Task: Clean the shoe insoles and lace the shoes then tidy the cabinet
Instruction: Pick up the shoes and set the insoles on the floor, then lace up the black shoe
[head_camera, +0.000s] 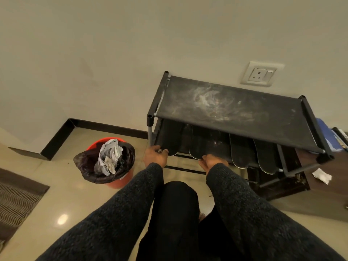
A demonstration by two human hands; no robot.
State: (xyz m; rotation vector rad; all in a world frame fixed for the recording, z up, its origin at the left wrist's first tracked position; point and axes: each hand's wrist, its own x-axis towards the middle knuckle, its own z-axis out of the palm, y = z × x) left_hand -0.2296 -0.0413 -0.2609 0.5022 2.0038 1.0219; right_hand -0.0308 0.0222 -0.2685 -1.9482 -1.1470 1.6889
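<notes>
Both hands reach to the rack's lower shelf point(222, 147): left hand point(154, 157) grasps its front edge, right hand point(211, 162) pinches a thin black insole's point(199, 147) heel. Insoles probably light, floppy.

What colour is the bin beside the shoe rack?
Orange-red bucket with a black liner, seen in the head view.

Before me: four black insoles point(235, 147), one shoe rack point(235, 108) of two shelves, one orange bin point(114, 166), one wall socket point(260, 74), one crumpled tissue point(322, 175), my two hands
</notes>
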